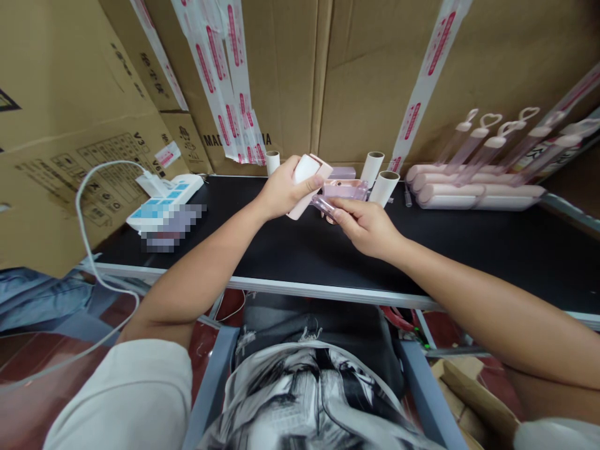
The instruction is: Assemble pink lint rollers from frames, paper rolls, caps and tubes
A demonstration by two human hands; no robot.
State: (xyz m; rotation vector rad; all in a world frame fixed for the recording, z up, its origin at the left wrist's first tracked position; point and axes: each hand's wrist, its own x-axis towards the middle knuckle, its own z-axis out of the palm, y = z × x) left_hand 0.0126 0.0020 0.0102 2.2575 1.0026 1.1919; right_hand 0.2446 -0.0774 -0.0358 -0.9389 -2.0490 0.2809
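My left hand (284, 190) is wrapped round a pink and white box-like piece (307, 175), tilted above the black tabletop. Close beside it, my right hand (365, 224) pinches a clear purple tube-like piece (324, 205), whose far end meets or nearly meets the lower edge of the pink and white piece. I cannot tell whether the two touch. Just behind the hands lies a pink tray-like part (344, 189), partly hidden by my fingers. White cardboard tubes stand around it, one (385, 189) to the right and another (272, 162) behind my left hand.
Stacked pink cylinders (478, 195) lie at the right, with clear tubes (492, 147) capped by white loops leaning over them. A white and blue power strip (164, 201) with a plugged-in cable sits at the left. Cardboard walls (285, 69) enclose the back.
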